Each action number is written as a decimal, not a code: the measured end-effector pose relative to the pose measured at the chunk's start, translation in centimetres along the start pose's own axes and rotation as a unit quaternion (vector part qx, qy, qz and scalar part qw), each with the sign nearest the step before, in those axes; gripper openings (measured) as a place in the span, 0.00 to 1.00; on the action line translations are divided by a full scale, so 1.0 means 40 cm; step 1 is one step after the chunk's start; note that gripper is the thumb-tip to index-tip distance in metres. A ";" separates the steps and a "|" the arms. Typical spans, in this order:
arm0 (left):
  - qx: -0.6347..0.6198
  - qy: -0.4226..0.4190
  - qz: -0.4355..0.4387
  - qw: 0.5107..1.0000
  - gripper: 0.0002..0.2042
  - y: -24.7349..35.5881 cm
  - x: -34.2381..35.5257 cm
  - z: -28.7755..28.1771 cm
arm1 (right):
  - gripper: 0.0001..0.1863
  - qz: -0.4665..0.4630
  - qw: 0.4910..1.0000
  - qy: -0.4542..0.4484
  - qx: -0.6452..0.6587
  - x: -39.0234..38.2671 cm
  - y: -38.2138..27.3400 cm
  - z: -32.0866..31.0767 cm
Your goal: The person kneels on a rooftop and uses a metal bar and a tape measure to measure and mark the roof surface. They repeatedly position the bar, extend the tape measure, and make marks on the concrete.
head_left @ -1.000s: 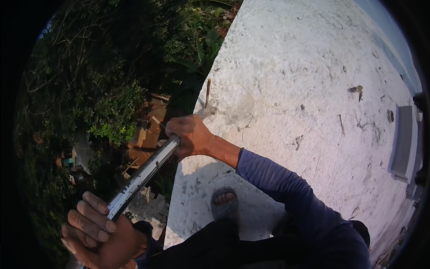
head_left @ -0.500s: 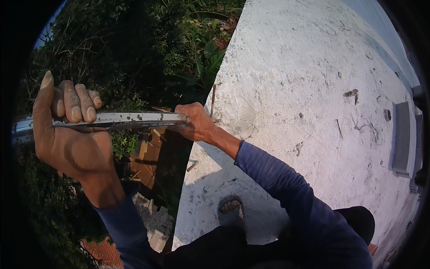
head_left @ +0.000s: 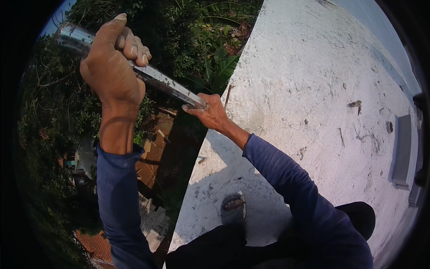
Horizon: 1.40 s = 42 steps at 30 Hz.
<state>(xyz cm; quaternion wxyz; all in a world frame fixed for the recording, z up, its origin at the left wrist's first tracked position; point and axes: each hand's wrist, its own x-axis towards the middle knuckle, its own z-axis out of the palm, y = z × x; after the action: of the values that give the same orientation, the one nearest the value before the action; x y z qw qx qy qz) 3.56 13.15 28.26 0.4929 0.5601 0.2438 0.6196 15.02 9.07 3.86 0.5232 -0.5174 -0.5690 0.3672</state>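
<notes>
A shiny metal pole (head_left: pixel 172 87), flecked with dark patches, slants down from the upper left toward the middle. My left hand (head_left: pixel 112 60) grips it farther up, fingers curled over it and the thumb pointing up. My right hand (head_left: pixel 210 112) is closed round the pole's lower visible part, beside the roof edge; whether the pole runs on past this fist is hidden. Both hands are out near or over the drop on the left.
A rough whitish concrete slab (head_left: pixel 291 98) ends at a diagonal edge, with trees (head_left: pixel 49 121) and tiled roofs (head_left: pixel 96 244) far below. My sandalled foot (head_left: pixel 234 208) stands near that edge. A rusty rod (head_left: pixel 228 95) sticks out there. Twigs and a grey block (head_left: pixel 402 150) lie right.
The pole has tilted from nearly level to a steep slant, its left end rising. My left hand has moved up and right with it; my right hand has shifted slightly up and right.
</notes>
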 end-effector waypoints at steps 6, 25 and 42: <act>-0.005 -0.016 -0.002 1.000 0.15 0.064 -0.086 -0.022 | 0.18 0.024 0.999 -0.027 -0.011 -0.034 -0.028 0.011; 0.036 0.168 -0.478 0.861 0.22 -0.077 -0.956 -0.186 | 0.24 0.156 0.816 -0.466 -0.303 -0.642 -0.044 -0.473; 0.603 -0.313 -0.187 0.710 0.11 -0.504 -0.273 -0.096 | 0.21 0.202 0.885 -0.245 -0.340 -1.022 0.185 -0.634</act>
<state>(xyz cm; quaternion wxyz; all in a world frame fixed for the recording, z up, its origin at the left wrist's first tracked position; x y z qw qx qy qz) 5.52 12.44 5.13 0.2039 0.8432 0.4968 0.0255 37.88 -32.42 -7.42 0.0731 -0.6608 -0.6522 0.3641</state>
